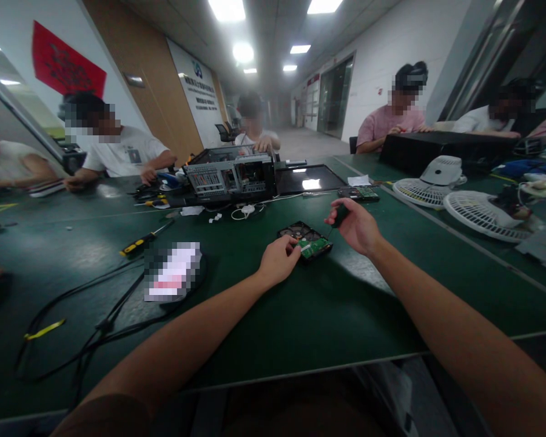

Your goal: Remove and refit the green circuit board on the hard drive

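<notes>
Hard drive (307, 237) (green board (316, 247) up); screwdriver (341, 215) tilted.

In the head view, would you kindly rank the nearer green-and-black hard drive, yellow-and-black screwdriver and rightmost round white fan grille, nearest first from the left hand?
1. Hard drive: touched by the left hand.
2. Screwdriver: left side.
3. Grille: far right.

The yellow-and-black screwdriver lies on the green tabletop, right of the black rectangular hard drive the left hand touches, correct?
Not quite: the head view shows the yellow-and-black screwdriver left of the black rectangular hard drive, not right. It does lie on the green tabletop, and the left hand touches the drive.
</notes>
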The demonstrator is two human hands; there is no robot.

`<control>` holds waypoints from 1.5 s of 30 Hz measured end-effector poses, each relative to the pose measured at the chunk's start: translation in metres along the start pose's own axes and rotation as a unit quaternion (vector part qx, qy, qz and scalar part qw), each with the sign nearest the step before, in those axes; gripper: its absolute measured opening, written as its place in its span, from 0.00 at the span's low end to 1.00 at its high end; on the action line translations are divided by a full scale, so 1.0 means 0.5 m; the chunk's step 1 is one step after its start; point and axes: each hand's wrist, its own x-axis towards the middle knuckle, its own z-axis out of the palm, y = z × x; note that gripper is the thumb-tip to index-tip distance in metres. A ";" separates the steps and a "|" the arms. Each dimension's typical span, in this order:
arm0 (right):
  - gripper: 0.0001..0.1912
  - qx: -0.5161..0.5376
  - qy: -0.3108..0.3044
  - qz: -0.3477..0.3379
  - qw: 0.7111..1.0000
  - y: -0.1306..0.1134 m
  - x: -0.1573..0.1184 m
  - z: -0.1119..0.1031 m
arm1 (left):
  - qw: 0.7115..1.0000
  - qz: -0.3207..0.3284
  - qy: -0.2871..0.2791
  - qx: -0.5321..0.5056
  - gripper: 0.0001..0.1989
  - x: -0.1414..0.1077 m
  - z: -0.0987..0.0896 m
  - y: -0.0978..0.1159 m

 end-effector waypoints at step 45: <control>0.10 -0.131 -0.071 -0.020 0.989 -0.009 -0.014 0.016 | 1.000 -0.005 -0.006 0.013 0.09 -0.001 -0.005 0.004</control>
